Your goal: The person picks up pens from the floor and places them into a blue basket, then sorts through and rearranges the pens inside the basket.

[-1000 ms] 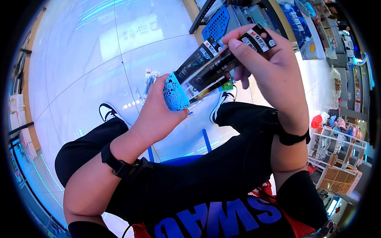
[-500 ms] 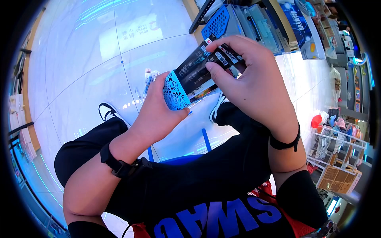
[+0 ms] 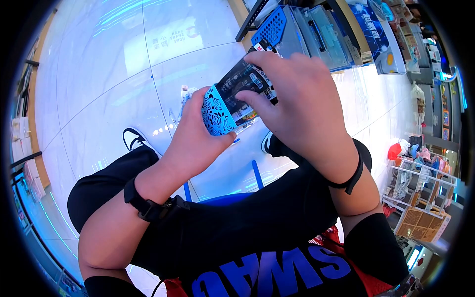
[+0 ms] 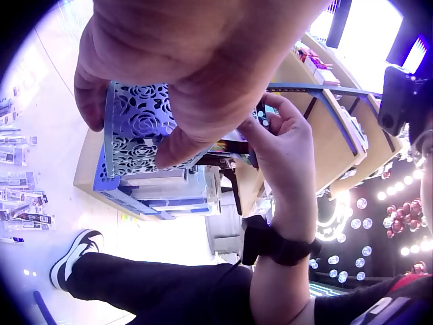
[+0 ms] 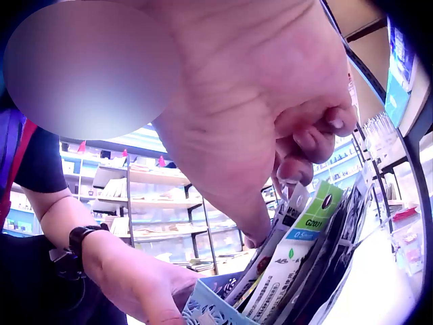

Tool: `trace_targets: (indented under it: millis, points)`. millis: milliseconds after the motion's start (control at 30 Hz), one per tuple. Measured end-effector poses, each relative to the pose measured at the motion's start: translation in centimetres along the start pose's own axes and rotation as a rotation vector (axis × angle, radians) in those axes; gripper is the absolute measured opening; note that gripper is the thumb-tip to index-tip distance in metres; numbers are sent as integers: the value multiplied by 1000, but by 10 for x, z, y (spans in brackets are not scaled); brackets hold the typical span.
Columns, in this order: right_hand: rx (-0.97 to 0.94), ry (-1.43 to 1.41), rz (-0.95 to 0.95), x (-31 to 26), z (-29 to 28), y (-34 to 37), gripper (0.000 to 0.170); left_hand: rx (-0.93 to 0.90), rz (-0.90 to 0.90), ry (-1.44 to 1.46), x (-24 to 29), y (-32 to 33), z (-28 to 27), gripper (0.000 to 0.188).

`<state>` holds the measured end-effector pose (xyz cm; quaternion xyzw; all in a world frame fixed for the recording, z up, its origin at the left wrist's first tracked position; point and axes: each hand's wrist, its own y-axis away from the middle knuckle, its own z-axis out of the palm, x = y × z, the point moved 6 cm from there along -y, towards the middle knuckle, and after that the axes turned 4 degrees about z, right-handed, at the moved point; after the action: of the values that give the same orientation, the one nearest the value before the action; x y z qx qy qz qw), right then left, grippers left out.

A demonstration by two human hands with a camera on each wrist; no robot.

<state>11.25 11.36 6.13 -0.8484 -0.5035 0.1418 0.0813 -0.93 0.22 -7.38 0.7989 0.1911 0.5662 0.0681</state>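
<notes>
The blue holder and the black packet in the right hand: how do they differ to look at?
Look: the blue holder has a cut-out rose pattern; the black packet carries pale printed lettering.
Grip: the left hand holds the blue holder, while the right hand holds the black packet between thumb and fingers.
Place: the blue holder is open-topped; the black packet sticks up past its rim.
Both are tilted in the head view.

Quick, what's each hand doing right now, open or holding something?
Left hand: closed, holding the blue openwork container.
Right hand: closed, pinching a black packet at the container.
</notes>
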Motion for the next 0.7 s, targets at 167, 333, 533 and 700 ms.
trace_targets:
  millis: [167, 333, 533, 700]
  points:
    - [42, -54, -6, 1, -11, -4, 70, -8, 11, 59, -6, -1, 2, 107]
    - [-9, -17, 18, 21, -16, -4, 86, 7, 43, 123, -12, -6, 4, 99]
    - [-157, -31, 97, 38, -7, 0, 87, 24, 29, 130, -8, -6, 2, 97]
    - [-190, -63, 71, 43, -7, 5, 86, 31, 32, 208, -5, -6, 2, 95]
